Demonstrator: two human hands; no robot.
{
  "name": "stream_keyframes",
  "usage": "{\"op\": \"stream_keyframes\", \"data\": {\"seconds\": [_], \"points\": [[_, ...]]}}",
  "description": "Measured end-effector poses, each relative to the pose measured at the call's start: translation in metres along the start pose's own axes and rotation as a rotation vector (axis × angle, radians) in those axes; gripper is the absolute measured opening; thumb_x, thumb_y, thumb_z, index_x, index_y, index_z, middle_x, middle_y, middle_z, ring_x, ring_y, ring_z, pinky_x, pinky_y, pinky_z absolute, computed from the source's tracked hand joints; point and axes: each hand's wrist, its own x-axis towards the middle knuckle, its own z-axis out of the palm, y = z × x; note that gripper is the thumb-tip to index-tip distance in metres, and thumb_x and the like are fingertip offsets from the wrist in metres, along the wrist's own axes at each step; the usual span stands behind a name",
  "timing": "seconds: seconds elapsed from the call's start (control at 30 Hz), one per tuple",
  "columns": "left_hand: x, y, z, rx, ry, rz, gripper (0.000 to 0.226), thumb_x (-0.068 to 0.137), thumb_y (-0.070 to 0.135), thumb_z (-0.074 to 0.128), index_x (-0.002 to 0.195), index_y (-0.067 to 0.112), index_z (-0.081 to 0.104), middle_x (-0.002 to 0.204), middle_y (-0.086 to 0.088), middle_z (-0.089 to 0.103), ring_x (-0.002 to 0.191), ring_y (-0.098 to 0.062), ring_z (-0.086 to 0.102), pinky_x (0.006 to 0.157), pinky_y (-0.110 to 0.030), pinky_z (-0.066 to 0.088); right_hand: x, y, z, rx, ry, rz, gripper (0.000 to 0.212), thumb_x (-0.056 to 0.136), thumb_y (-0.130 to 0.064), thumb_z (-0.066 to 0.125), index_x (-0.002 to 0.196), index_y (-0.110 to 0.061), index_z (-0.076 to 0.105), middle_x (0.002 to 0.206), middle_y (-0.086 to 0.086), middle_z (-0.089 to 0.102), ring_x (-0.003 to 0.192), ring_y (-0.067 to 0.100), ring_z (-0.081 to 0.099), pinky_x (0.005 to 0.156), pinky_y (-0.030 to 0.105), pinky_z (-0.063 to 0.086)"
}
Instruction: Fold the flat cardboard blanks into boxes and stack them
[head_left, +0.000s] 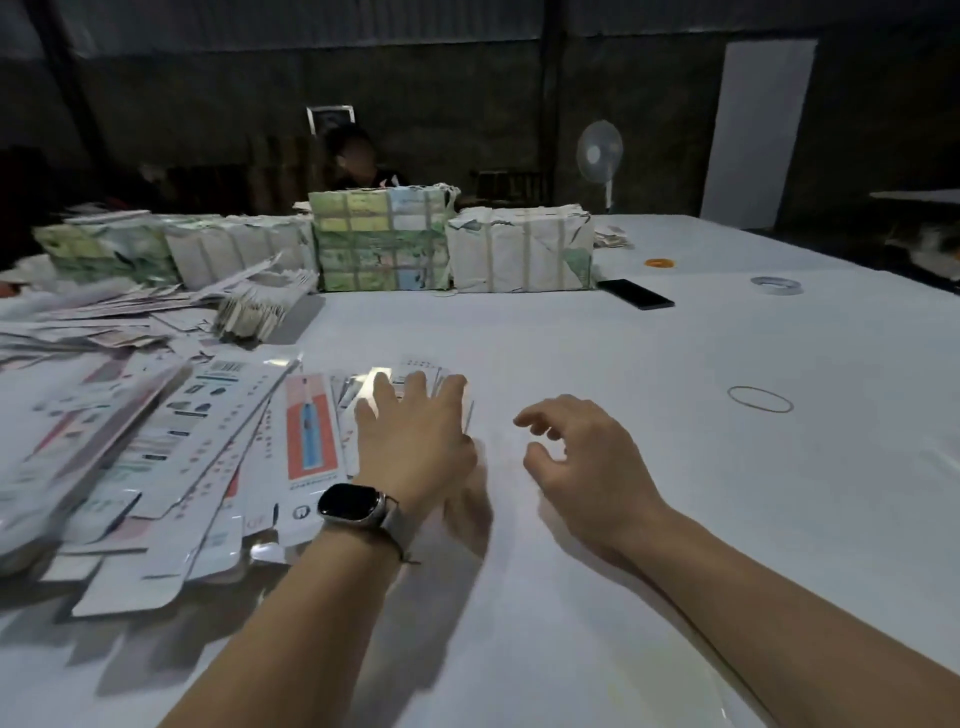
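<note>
On the white table (597, 597), the flat cardboard blanks (171, 447) lie fanned in a loose heap at the left, printed sides up, some overlapping the table's near edge. Behind them sit wrapped bundles (384, 239) tied with tape in a row. The left hand (415, 441), with a dark watch (349, 506) on its wrist, lies palm down with straight fingers spread on the rightmost blanks of the fan, pressing rather than gripping. Just beside it, the right hand (587, 457) hovers over bare table with fingers loosely curled and apart, holding nothing. Farther right lie a black phone (635, 293), a rubber band (760, 399), and a roll of tape (775, 285), well apart from the hands.
</note>
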Motion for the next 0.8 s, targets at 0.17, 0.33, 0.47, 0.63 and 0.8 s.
{"op": "stream_keyframes", "data": {"seconds": [0.17, 0.33, 0.47, 0.63, 0.8], "points": [[-0.001, -0.005, 0.006, 0.088, -0.096, 0.033, 0.064, 0.095, 0.012, 0.037, 0.156, 0.023, 0.025, 0.142, -0.011, 0.050, 0.129, -0.040, 0.044, 0.105, -0.047, 0.041, 0.000, 0.001, 0.001, 0.041, -0.010, 0.004, 0.021, 0.087, -0.019, 0.061, 0.104, -0.029, 0.070, 0.098, -0.015, 0.061, 0.094, 0.006, 0.053, 0.083, 0.032, 0.051], [-0.006, 0.002, 0.002, 0.011, 0.040, 0.101, 0.062, 0.093, 0.000, 0.040, 0.151, 0.021, 0.031, 0.134, -0.011, 0.056, 0.118, -0.037, 0.053, 0.094, -0.049, 0.049, -0.004, 0.002, -0.001, 0.065, -0.029, 0.008, 0.021, 0.087, -0.020, 0.062, 0.105, -0.030, 0.068, 0.099, -0.015, 0.061, 0.094, 0.006, 0.053, 0.084, 0.031, 0.050], [-0.014, 0.017, -0.012, -0.137, 0.368, 0.213, 0.075, 0.082, -0.015, 0.044, 0.151, 0.013, 0.039, 0.144, -0.017, 0.051, 0.115, -0.044, 0.057, 0.088, -0.051, 0.051, -0.004, 0.000, -0.003, 0.230, 0.048, 0.073, 0.023, 0.090, -0.026, 0.066, 0.111, -0.033, 0.065, 0.095, -0.015, 0.063, 0.089, 0.004, 0.058, 0.080, 0.026, 0.049], [-0.029, 0.044, -0.017, -0.361, 0.646, 0.544, 0.075, 0.076, -0.027, 0.052, 0.144, 0.005, 0.052, 0.148, -0.022, 0.050, 0.119, -0.042, 0.063, 0.091, -0.042, 0.057, 0.003, -0.011, -0.013, 0.691, 0.096, 0.201, 0.065, 0.084, -0.056, 0.065, 0.142, -0.039, 0.040, 0.115, -0.012, 0.062, 0.100, 0.004, 0.063, 0.082, 0.026, 0.053], [-0.038, 0.060, -0.010, -0.963, 0.621, 0.538, 0.055, 0.095, 0.003, 0.044, 0.148, 0.017, 0.045, 0.142, 0.008, 0.053, 0.123, -0.011, 0.062, 0.093, -0.025, 0.057, 0.005, -0.018, -0.027, 1.020, 0.121, 0.184, 0.037, 0.091, -0.032, 0.065, 0.126, -0.026, 0.056, 0.106, -0.006, 0.074, 0.095, 0.011, 0.072, 0.071, 0.020, 0.057]]}}
